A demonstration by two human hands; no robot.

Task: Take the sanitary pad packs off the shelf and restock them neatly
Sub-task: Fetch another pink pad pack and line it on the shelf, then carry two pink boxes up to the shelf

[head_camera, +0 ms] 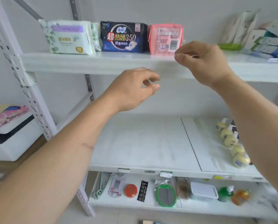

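Observation:
Three sanitary pad packs stand side by side on the upper shelf [102, 62]: a white and green pack [68, 38] at the left, a dark blue pack [123, 37] in the middle, a pink pack [165, 39] at the right. My right hand [203, 62] hovers just right of and in front of the pink pack, fingers loosely curled, holding nothing. My left hand [133, 89] hangs below the shelf's front edge, fingers loosely curled and empty.
More packs lean in a pile [264, 36] at the upper shelf's far right. The middle shelf [143, 143] holds yellow bottles [233, 143] at its right. Small goods line the bottom shelf [167, 193]. A pink pack [7, 113] lies on a white unit at the left.

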